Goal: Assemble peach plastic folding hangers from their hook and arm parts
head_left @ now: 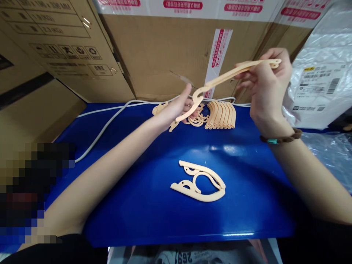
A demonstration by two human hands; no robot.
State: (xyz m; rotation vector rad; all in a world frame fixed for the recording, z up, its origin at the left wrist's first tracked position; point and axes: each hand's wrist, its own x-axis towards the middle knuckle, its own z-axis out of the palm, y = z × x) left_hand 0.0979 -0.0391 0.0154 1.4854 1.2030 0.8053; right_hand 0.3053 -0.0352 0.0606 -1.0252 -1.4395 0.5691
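Note:
My right hand (268, 79) is closed on one end of a beige folding clothes hanger (228, 77), raised above the table's far side. The hanger slants down to the left, its hook end crossing in front of my left hand (183, 104). That hand is open, thumb stretched up and apart from the fingers, over a pile of loose beige hanger pieces (198, 119). Right of the pile, several curved beige hanger arms (221, 115) stand in a neat row. A folded beige hanger (210, 197) lies nearer me on the blue table.
The blue table (132, 209) ends at a front edge near me. Behind it stand cardboard boxes (159, 47) with printed tape. A white cable (103, 128) runs along the back and left. At right are a white plastic parcel (316, 88) and clear plastic wrap (330, 154).

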